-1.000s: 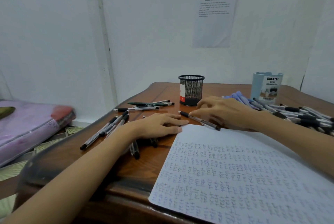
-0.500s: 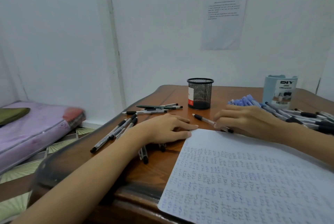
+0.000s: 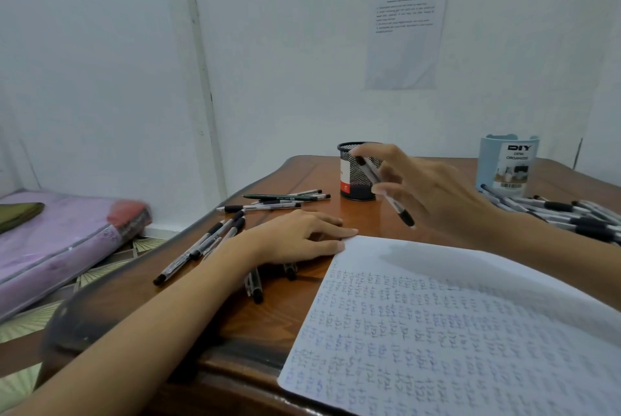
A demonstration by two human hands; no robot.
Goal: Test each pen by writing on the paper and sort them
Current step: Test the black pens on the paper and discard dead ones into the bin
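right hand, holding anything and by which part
The right hand pinches a pen around the middle of its barrel, black grip end pointing down. The left hand holds nothing.

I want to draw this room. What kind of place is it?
Probably a home bedroom corner used for desk work: a wooden desk, a wrapped mattress on the floor beside it, and a mesh pen holder.

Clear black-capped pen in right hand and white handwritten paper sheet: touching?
Apart. Head view: right hand holds the pen raised; brown wooden table shows between its lower end and the paper.
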